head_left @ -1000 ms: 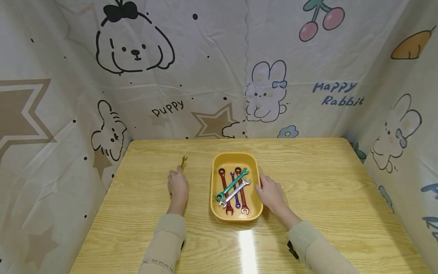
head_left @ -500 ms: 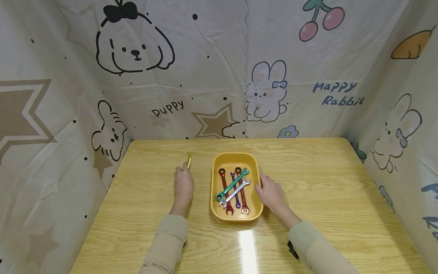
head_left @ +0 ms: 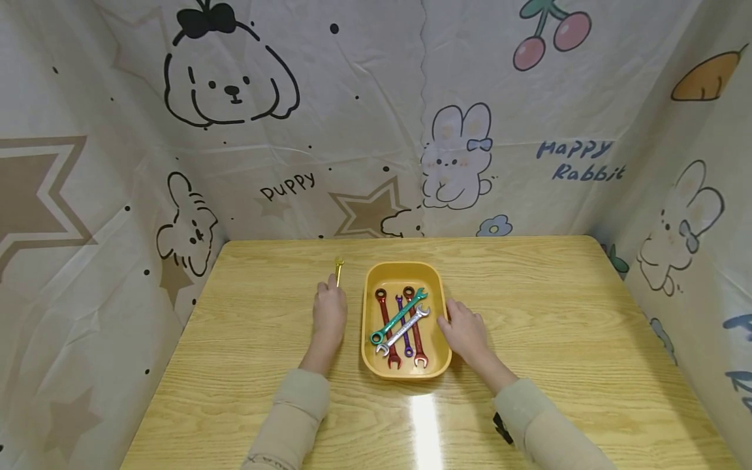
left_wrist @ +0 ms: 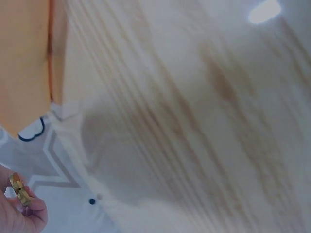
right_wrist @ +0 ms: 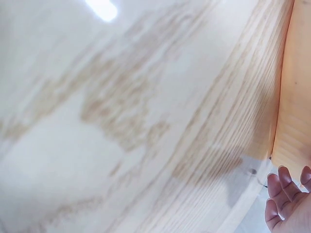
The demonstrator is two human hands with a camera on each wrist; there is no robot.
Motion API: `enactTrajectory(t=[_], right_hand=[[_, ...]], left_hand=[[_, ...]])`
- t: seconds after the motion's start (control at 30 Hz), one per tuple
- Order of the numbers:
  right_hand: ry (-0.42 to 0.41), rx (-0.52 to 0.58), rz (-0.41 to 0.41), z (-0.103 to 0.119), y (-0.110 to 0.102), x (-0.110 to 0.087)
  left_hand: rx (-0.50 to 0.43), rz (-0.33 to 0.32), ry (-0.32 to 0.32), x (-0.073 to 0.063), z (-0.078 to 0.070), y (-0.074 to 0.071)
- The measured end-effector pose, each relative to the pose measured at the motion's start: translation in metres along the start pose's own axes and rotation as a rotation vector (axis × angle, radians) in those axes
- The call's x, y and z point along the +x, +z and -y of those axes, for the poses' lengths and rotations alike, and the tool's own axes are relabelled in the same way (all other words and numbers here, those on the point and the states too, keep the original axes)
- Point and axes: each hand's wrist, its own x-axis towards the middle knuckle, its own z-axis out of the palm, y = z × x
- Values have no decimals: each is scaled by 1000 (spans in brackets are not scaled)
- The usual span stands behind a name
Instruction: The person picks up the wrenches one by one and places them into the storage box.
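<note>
A small gold wrench point(head_left: 339, 269) sticks up past the fingers of my left hand point(head_left: 330, 310), which grips it left of the tray. In the left wrist view, the gold wrench point(left_wrist: 20, 189) shows between thumb and fingers, its lower part hidden. My right hand point(head_left: 465, 329) rests against the right side of the yellow tray point(head_left: 369, 274). Its fingers point(right_wrist: 286, 187) look relaxed in the right wrist view. Inside the tray lie a green wrench point(head_left: 398, 316) and a silver wrench point(head_left: 403, 331), crossing over two red wrenches point(head_left: 418, 339) and a purple wrench point(head_left: 404, 326).
The tray stands mid-table on the light wooden table point(head_left: 529, 281). A printed cloth point(head_left: 352, 143) hangs behind the table's far edge and along both sides. Light glares off the table in front of the tray.
My left hand has moved right, toward the tray, with the gold wrench in its grip. My right hand and the tray stay where they were.
</note>
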Motion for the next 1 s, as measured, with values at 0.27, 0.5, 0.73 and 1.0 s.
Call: enactTrajectory(t=[0.27, 0.5, 0.73, 1.0], right_hand=[[-15, 4, -6, 0, -1, -1], [-16, 4, -17, 0, -1, -1], [-8, 14, 3, 0, -2, 0], [4, 25, 17, 0, -1, 0]], left_hand=[[-44, 31, 38, -2, -19, -1], [-43, 72, 66, -6, -34, 1], [-72, 103, 96, -11, -51, 2], [-53, 146, 139, -20, -64, 10]])
